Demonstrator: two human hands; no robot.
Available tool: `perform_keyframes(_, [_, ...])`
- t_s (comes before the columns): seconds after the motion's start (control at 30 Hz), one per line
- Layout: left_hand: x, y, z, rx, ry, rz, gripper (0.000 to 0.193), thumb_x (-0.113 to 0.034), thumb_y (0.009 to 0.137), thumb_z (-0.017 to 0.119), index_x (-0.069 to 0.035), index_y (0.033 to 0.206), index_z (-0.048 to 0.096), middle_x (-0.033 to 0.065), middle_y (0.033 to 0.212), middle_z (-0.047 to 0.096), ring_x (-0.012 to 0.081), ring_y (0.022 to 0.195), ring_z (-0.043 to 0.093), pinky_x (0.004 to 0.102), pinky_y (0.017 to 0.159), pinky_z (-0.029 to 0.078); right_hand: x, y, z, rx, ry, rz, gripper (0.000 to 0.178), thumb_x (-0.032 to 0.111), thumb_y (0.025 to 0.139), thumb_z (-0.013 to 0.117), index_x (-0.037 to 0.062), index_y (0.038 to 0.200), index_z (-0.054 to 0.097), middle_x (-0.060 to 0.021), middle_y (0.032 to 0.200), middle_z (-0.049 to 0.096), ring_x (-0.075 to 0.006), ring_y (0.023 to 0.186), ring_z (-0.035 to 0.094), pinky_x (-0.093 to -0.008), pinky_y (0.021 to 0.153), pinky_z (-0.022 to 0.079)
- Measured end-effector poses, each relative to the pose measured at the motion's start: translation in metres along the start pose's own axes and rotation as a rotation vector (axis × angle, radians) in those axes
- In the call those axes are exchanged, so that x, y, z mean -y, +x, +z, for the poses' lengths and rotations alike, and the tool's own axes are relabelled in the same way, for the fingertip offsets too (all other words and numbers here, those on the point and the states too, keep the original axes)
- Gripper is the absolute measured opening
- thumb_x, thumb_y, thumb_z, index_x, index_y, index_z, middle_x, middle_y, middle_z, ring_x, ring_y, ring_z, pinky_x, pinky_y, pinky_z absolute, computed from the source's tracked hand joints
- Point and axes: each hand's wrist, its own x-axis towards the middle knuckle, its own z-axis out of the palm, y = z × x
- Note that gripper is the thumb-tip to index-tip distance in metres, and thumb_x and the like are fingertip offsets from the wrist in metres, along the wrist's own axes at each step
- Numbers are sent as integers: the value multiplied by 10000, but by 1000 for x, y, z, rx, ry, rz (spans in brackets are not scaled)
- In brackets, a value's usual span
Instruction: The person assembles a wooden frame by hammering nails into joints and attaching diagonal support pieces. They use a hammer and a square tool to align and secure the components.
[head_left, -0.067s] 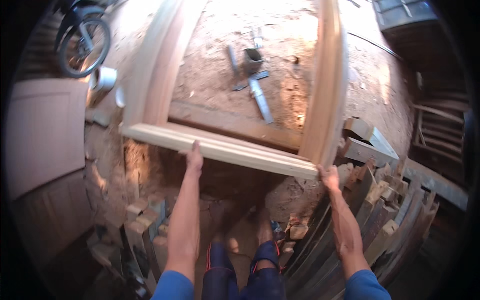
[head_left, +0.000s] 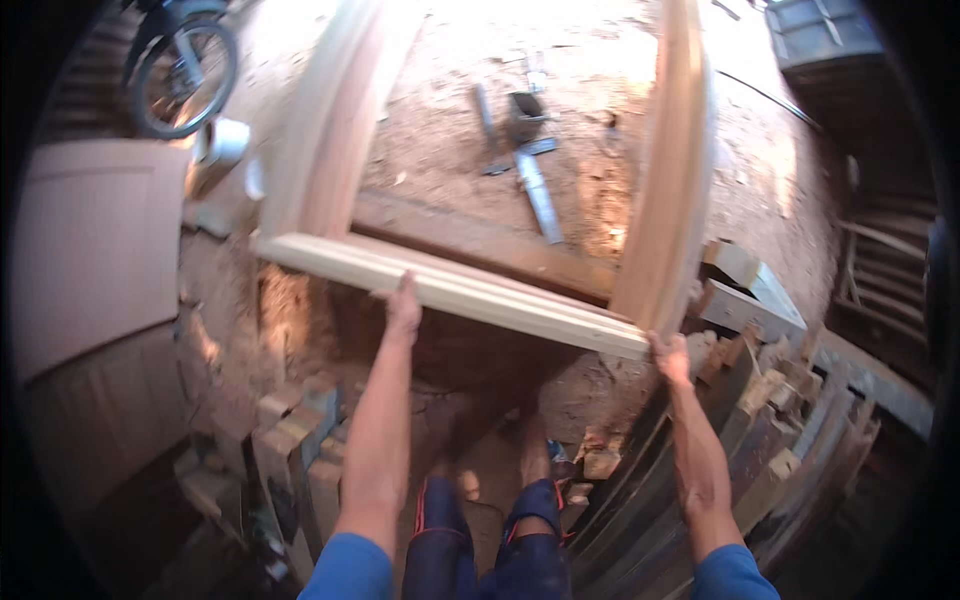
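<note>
A large pale wooden frame (head_left: 470,292) stretches away from me, its two long side pieces running to the far edge of the head view. My left hand (head_left: 403,312) is closed on its near crosspiece, left of the middle, with the thumb on the upper edge. At the right end of that crosspiece, by the corner, my right hand (head_left: 671,356) grips the wood. The fingers of both hands are mostly hidden beneath or behind the frame. The crosspiece slants, its left end farther from me than its right.
Stacked timber pieces (head_left: 765,480) stand at my right, and wood blocks (head_left: 290,440) at my left. A panelled door (head_left: 95,260) leans at the left, near a white bucket (head_left: 222,142) and a motorcycle wheel (head_left: 187,78). Through the frame, a hammer (head_left: 486,115) and a dark container (head_left: 525,117) show on the dirt.
The frame and surroundings sit slightly farther right in the picture, and the far left background is a little higher. Both hands keep their hold on the crosspiece.
</note>
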Motion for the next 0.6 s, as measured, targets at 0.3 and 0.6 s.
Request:
perform_keyframes(0.3, [-27,-11,29,-304,-116,70,1087,-266,839,766,124,1512,7,303,1495,359,363,1373,418,403,1148,353,-1,15,-4,148,319,-4,678,507,844,702,-79,1181,660,-218,1086,730,-298,972,703,-396,859,526])
perform_keyframes(0.6, [-27,-38,46,-317,-18,30,1174,-320,832,762,141,1524,-68,394,1505,311,445,1389,412,427,1164,365,-9,11,-20,206,311,-31,634,490,880,687,-38,1230,647,-223,1154,706,-327,1078,665,-406,966,479])
